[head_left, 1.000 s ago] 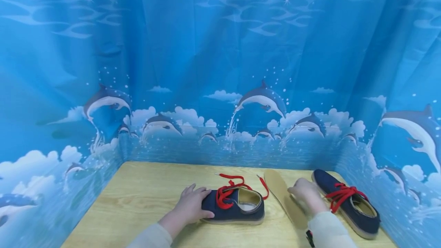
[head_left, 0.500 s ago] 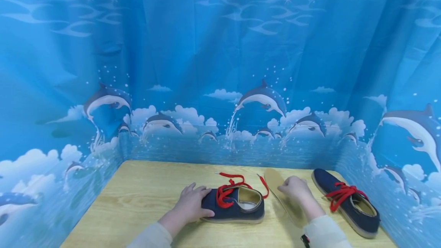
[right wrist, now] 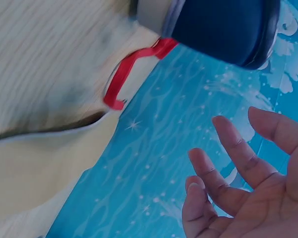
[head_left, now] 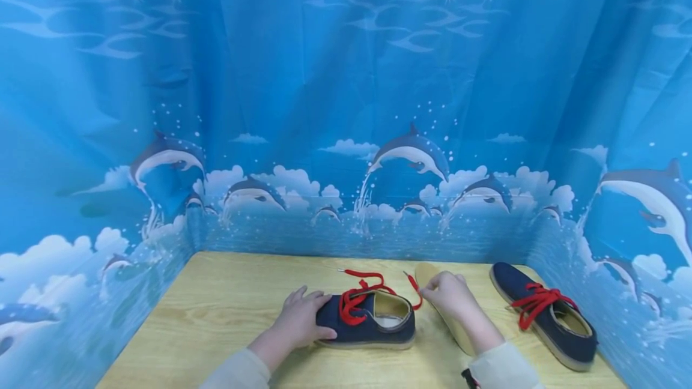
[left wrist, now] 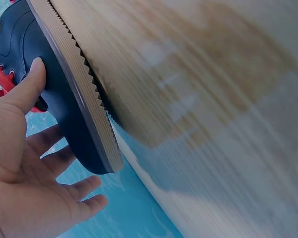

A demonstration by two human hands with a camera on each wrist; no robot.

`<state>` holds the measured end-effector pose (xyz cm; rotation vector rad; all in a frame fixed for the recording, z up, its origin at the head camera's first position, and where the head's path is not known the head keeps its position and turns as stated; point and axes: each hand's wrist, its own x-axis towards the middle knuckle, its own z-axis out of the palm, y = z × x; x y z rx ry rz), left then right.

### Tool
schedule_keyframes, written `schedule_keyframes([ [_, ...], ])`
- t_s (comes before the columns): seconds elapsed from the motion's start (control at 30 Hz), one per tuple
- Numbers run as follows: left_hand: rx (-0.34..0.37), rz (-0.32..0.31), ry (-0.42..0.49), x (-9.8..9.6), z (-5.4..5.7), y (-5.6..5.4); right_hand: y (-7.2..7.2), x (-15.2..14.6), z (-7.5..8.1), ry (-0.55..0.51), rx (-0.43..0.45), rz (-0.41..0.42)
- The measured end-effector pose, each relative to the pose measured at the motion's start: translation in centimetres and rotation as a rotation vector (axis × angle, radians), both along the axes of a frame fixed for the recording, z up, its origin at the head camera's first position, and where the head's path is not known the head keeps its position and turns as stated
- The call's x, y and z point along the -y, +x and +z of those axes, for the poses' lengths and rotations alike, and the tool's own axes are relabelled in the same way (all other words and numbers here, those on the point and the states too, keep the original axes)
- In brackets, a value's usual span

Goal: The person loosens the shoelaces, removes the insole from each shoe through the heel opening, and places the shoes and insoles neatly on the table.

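Right fingers (right wrist: 237, 144) farther left, above insole (right wrist: 39, 173)

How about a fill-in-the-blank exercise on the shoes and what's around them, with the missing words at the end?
The left grip holds a navy shoe at its ____ end.
The laces on this shoe and the other shoe are coloured ____.
Between the two shoes is a flat, tan, sole-shaped ____.
The blue cloth behind the table is printed with leaping ____.

Missing words: toe; red; insole; dolphins.
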<state>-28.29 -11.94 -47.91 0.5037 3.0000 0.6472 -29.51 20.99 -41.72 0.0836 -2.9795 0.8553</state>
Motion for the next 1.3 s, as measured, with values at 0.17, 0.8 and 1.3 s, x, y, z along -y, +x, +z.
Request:
schedule_keyframes([
  [0.17,0.002,0.007,-0.001,0.0,-0.2,0.0,0.1,1.0,-0.4,-0.012,0.024,-0.001],
  [0.8,-0.028,-0.067,0.066,0.7,-0.5,-0.7,1.0,2.8,-2.2,0.020,-0.109,0.120],
  [1.3,0.001,-0.223,-0.024,2.3,-0.4,-3.2,3.3,3.8,-2.1,0.043,-0.154,0.141],
])
